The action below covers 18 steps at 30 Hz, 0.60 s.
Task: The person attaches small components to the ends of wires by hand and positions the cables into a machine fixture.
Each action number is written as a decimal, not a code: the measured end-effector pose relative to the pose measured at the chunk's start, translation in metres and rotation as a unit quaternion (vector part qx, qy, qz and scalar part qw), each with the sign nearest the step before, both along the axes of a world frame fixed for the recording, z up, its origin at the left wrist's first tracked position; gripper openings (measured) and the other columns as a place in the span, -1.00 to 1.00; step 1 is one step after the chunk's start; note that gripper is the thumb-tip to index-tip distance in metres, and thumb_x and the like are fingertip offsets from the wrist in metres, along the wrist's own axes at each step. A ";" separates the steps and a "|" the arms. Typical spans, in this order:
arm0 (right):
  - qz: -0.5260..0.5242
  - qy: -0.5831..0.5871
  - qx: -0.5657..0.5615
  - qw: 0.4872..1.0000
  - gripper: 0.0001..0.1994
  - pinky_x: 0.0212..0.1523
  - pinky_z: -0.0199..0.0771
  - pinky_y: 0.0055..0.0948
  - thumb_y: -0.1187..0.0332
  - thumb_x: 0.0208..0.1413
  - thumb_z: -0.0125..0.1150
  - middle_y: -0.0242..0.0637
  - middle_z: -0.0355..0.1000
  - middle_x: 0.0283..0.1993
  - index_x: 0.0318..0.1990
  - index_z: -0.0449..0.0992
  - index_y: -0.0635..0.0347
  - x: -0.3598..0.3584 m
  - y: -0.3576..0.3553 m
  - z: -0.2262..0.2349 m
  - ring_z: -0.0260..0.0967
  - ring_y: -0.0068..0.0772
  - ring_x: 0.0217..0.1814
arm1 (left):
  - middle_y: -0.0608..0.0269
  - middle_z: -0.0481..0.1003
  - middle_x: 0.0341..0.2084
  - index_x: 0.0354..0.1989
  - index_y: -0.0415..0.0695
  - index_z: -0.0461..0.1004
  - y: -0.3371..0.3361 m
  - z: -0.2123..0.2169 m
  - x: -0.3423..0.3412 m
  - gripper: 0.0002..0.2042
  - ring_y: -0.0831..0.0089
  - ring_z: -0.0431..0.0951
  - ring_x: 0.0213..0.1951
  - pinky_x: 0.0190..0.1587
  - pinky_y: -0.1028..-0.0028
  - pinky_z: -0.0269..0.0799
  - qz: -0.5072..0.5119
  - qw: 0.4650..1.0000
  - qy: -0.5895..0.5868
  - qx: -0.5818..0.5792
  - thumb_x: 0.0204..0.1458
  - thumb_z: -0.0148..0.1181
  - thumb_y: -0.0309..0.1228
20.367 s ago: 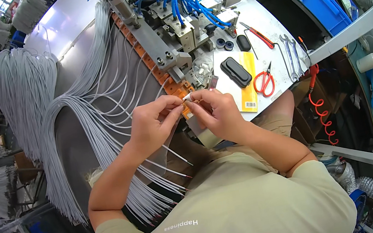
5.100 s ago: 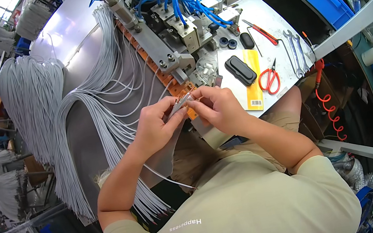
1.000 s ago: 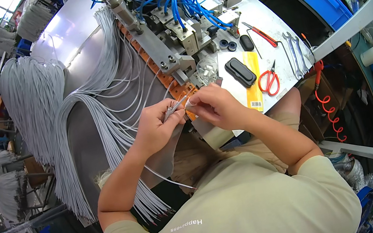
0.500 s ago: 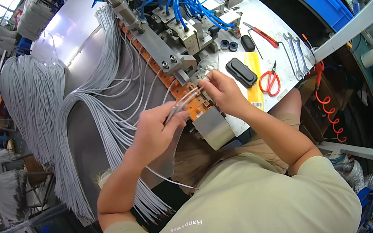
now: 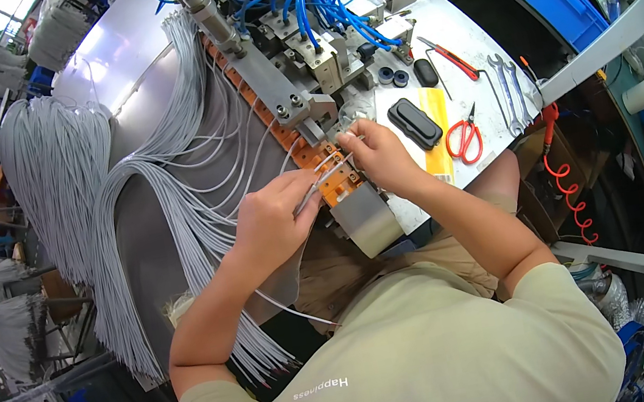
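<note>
- Left hand [image 5: 274,222] pinches a grey wire [image 5: 318,180]; right hand [image 5: 379,156] closes on its end over the orange holder [image 5: 333,177].
- Step, likely: seating the wire end.
- Next calls for straight, steady alignment.

I see bare bench [image 5: 475,45] right of the clamp block [image 5: 281,92]; cables [image 5: 174,192] crowd its left edge, scissors [image 5: 463,137] near the front edge.

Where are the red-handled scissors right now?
The red-handled scissors lie on the metal bench, to the person's right, between the yellow strip and the wrenches.
</note>
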State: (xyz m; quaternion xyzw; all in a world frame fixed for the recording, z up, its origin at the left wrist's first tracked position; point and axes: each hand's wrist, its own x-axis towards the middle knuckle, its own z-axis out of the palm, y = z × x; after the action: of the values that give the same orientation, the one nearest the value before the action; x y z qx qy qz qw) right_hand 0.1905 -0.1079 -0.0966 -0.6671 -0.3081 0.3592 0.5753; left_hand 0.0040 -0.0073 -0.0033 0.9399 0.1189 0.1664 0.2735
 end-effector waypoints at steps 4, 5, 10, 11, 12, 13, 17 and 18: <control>-0.046 -0.082 0.009 0.996 -0.78 -0.54 0.17 -0.58 0.27 0.29 0.17 -0.51 0.29 -0.60 -0.34 0.46 0.23 -0.011 -0.012 0.026 0.17 -0.75 -0.55 | 0.19 0.61 -0.36 -0.21 -0.24 0.57 0.007 0.004 -0.002 -0.87 0.49 0.56 -0.45 -0.38 0.55 0.44 0.037 0.990 0.012 -0.137 0.10 0.23 -0.50; -0.041 -0.086 0.027 0.995 -0.80 -0.54 0.17 -0.57 0.29 0.28 0.18 -0.50 0.29 -0.61 -0.31 0.48 0.24 -0.017 -0.021 0.037 0.18 -0.74 -0.56 | 0.22 0.61 -0.37 -0.20 -0.25 0.56 0.009 0.006 -0.003 -0.87 0.55 0.55 -0.45 -0.39 0.56 0.44 0.048 0.977 0.039 -0.204 0.12 0.21 -0.50; -0.002 -0.296 0.147 0.944 -0.88 -0.55 0.18 -0.51 0.38 0.23 0.24 -0.44 0.31 -0.66 -0.23 0.52 0.25 -0.038 -0.036 0.053 0.19 -0.66 -0.62 | 0.18 0.54 -0.55 -0.14 -0.25 0.54 0.008 0.007 -0.001 -0.85 0.59 0.53 -0.53 -0.41 0.52 0.44 0.044 0.925 0.028 -0.376 0.16 0.20 -0.47; 0.013 -0.393 0.187 0.900 -0.89 -0.55 0.19 -0.50 0.40 0.21 0.25 -0.42 0.33 -0.67 -0.21 0.52 0.25 -0.040 -0.035 0.053 0.19 -0.64 -0.64 | 0.18 0.54 -0.55 -0.14 -0.25 0.54 0.008 0.007 0.000 -0.85 0.59 0.53 -0.53 -0.41 0.52 0.44 0.041 0.926 0.030 -0.375 0.16 0.20 -0.47; 0.010 -0.393 0.187 0.900 -0.89 -0.55 0.19 -0.50 0.40 0.21 0.25 -0.42 0.33 -0.67 -0.21 0.52 0.25 -0.040 -0.034 0.053 0.19 -0.64 -0.64 | 0.22 0.56 -0.52 -0.15 -0.26 0.54 0.006 0.008 0.000 -0.85 0.61 0.53 -0.51 -0.39 0.54 0.44 0.043 0.932 0.038 -0.358 0.17 0.19 -0.48; 0.016 -0.386 0.183 0.904 -0.89 -0.55 0.19 -0.49 0.42 0.20 0.25 -0.40 0.35 -0.67 -0.21 0.53 0.25 -0.039 -0.032 0.052 0.19 -0.62 -0.66 | 0.25 0.58 -0.50 -0.15 -0.26 0.54 0.004 0.008 0.000 -0.86 0.64 0.54 -0.49 -0.38 0.57 0.44 0.046 0.937 0.046 -0.342 0.17 0.18 -0.50; 0.039 -0.325 0.161 0.931 -0.90 -0.56 0.19 -0.47 0.45 0.19 0.25 -0.37 0.39 -0.65 -0.20 0.53 0.27 -0.038 -0.031 0.053 0.19 -0.60 -0.69 | 0.28 0.60 -0.47 -0.14 -0.27 0.55 0.003 0.005 0.001 -0.86 0.66 0.55 -0.48 -0.35 0.60 0.45 0.037 0.964 0.030 -0.261 0.16 0.18 -0.51; 0.049 -0.277 0.147 0.948 -0.90 -0.57 0.19 -0.49 0.45 0.20 0.24 -0.37 0.39 -0.65 -0.19 0.53 0.28 -0.038 -0.032 0.054 0.20 -0.62 -0.70 | 0.27 0.60 -0.47 -0.14 -0.27 0.55 0.003 0.004 0.000 -0.85 0.66 0.55 -0.48 -0.34 0.60 0.45 0.031 0.973 0.018 -0.228 0.16 0.19 -0.51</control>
State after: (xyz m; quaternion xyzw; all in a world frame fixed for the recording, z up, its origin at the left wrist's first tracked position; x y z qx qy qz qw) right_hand 0.1523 -0.1394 -0.0421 -0.6322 -0.5368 0.1390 0.5411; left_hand 0.0041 -0.0043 0.0010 0.8512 0.1875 0.1266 0.4736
